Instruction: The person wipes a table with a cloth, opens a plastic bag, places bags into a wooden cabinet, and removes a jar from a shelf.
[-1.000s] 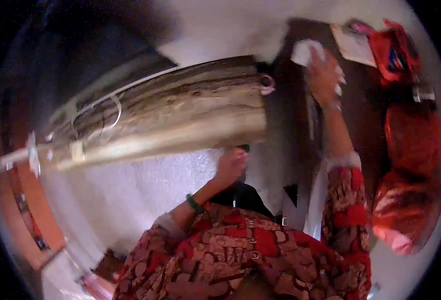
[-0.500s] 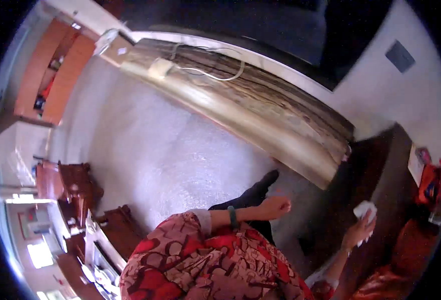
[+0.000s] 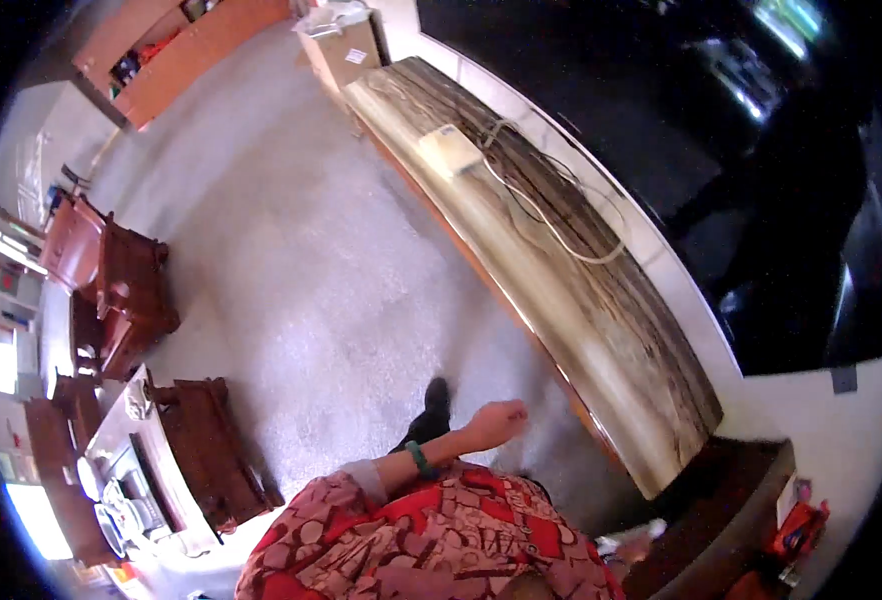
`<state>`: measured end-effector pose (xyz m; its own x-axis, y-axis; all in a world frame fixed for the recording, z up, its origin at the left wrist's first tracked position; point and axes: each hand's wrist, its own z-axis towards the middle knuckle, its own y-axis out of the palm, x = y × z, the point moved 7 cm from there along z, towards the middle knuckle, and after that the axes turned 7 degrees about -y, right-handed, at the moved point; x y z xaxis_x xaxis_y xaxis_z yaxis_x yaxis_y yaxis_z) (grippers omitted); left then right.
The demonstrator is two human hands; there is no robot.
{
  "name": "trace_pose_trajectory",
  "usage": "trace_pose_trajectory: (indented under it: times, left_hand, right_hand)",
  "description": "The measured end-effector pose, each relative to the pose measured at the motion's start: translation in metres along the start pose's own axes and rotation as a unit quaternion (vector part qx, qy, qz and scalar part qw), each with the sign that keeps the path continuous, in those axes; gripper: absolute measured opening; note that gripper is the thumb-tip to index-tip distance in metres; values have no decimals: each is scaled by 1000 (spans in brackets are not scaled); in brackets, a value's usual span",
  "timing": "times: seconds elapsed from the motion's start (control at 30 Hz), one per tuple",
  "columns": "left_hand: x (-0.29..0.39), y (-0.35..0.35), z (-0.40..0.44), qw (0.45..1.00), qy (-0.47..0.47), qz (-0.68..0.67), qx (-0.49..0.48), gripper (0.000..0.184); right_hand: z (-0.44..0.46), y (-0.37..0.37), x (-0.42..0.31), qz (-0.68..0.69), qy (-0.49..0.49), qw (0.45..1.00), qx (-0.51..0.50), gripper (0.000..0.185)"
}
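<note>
My left hand (image 3: 498,424), with a green band on its wrist, hangs in front of the red patterned apron (image 3: 401,540). Its fingers are curled into a loose fist, and nothing shows in them. Low on the right, my right hand (image 3: 639,549) grips a crumpled white cloth (image 3: 651,528), which could also be tissue. That hand is partly hidden and blurred, close to my body beside a dark brown cabinet (image 3: 706,510).
A long marble-patterned counter (image 3: 581,320) runs along the right, bearing a white box (image 3: 449,152) with a cable. A large dark screen (image 3: 761,180) stands behind it. Carved wooden chairs (image 3: 126,285) and a table (image 3: 176,480) stand left. A carton (image 3: 341,55) sits beyond the counter.
My view has turned so the counter and screen show more fully. My right hand with the white cloth has come down and in towards my body. My left hand stays curled.
</note>
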<state>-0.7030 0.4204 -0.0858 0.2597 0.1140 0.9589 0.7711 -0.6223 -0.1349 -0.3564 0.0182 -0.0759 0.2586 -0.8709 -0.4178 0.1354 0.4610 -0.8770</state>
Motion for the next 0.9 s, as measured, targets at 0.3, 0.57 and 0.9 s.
trace_pose_trajectory:
  times: [0.3, 0.57, 0.9]
  left_hand:
    - [13, -285, 1, 960, -86, 82, 253, 17]
    - [-34, -390, 48, 948, -128, 23, 290, 21]
    - [-278, -526, -79, 759, -460, -161, 432, 20]
  right_hand:
    - [-110, 228, -357, 422, 142, 751, -488, 36]
    - [-70, 434, -376, -12, -401, 804, -439, 32]
    - [-157, 488, -653, 101, -395, 760, -507, 31]
